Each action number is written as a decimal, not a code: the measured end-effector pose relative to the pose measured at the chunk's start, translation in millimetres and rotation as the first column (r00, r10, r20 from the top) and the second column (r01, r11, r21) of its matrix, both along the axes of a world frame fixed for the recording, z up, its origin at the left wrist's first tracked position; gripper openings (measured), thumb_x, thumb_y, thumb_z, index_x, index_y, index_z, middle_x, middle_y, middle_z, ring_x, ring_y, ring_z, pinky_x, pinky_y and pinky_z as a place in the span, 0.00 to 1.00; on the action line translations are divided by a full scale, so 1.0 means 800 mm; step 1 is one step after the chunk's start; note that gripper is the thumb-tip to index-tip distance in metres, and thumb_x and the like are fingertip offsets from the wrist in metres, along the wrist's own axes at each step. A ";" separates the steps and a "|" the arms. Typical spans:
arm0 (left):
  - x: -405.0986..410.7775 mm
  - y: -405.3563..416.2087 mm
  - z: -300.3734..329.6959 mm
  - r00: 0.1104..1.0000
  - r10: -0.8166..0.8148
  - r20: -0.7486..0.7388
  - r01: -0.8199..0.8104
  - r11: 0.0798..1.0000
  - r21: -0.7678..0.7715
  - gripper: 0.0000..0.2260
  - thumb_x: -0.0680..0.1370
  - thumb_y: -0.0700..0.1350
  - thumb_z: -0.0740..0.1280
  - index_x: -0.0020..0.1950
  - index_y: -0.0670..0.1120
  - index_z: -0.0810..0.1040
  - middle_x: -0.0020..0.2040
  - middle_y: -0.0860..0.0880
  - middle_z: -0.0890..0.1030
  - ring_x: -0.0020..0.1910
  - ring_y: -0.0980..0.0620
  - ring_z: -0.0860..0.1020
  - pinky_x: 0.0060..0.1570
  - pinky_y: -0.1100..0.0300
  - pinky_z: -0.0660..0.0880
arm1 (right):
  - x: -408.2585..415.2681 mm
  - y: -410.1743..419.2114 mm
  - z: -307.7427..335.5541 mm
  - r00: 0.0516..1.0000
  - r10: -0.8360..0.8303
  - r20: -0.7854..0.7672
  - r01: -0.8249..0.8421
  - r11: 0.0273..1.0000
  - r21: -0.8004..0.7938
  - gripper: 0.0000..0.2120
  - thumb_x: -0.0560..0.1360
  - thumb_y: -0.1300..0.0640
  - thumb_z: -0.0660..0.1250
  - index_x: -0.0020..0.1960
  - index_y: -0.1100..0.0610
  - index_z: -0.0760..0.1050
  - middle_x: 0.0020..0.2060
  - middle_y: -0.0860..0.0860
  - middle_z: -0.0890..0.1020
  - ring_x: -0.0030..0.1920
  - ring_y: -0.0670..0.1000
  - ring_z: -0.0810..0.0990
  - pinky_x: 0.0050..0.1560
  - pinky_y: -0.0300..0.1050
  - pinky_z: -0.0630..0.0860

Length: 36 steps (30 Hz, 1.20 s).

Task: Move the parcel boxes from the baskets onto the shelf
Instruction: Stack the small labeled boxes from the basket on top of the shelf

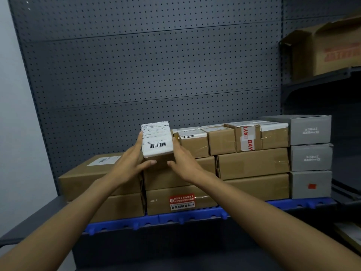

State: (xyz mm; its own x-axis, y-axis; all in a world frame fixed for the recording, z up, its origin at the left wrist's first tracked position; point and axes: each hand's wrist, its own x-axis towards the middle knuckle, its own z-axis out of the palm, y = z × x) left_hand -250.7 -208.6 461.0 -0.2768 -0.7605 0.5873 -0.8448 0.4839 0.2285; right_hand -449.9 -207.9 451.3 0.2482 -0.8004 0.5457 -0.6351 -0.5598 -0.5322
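I'm getting just the one head view, looking forward and slightly down, sitting close to the shelf (pixel 195 216), its pegboard (pixel 148 65) filling the frame's upper half.

Matt brown cardboard boxes (pixel 252 163), glossy tape, perforated metal backboard (pixel 148 65).
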 end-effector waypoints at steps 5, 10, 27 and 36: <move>-0.004 -0.009 -0.007 0.998 0.001 -0.068 -0.002 1.000 -0.024 0.40 0.78 0.59 0.63 0.79 0.54 0.39 0.77 0.49 0.61 0.72 0.49 0.64 0.67 0.56 0.64 | -0.001 -0.004 -0.002 0.999 -0.001 -0.047 0.000 1.000 -0.030 0.39 0.77 0.68 0.61 0.79 0.49 0.44 0.70 0.57 0.69 0.68 0.58 0.71 0.66 0.58 0.71; -0.002 -0.018 -0.009 0.989 0.078 -0.124 -0.093 0.988 -0.120 0.33 0.77 0.60 0.63 0.78 0.55 0.54 0.67 0.46 0.75 0.61 0.47 0.75 0.56 0.53 0.74 | -0.011 -0.008 0.000 0.993 -0.049 -0.111 0.039 0.995 -0.097 0.34 0.80 0.63 0.61 0.79 0.49 0.49 0.61 0.57 0.76 0.60 0.60 0.75 0.62 0.60 0.73; -0.005 -0.034 -0.011 0.988 0.125 -0.092 -0.147 0.941 -0.304 0.29 0.75 0.52 0.71 0.74 0.50 0.66 0.56 0.44 0.81 0.55 0.44 0.79 0.48 0.52 0.76 | -0.018 -0.033 0.062 0.887 -0.324 -0.329 0.192 0.907 -0.375 0.16 0.77 0.53 0.69 0.63 0.55 0.74 0.54 0.56 0.80 0.55 0.61 0.78 0.47 0.49 0.72; -0.019 -0.040 -0.009 0.988 0.135 -0.069 -0.150 0.937 -0.315 0.29 0.75 0.52 0.72 0.73 0.49 0.66 0.51 0.43 0.83 0.49 0.45 0.81 0.46 0.51 0.77 | -0.034 -0.039 0.059 0.874 -0.338 -0.350 0.183 0.895 -0.407 0.15 0.77 0.56 0.66 0.63 0.55 0.74 0.52 0.57 0.80 0.53 0.62 0.79 0.47 0.50 0.74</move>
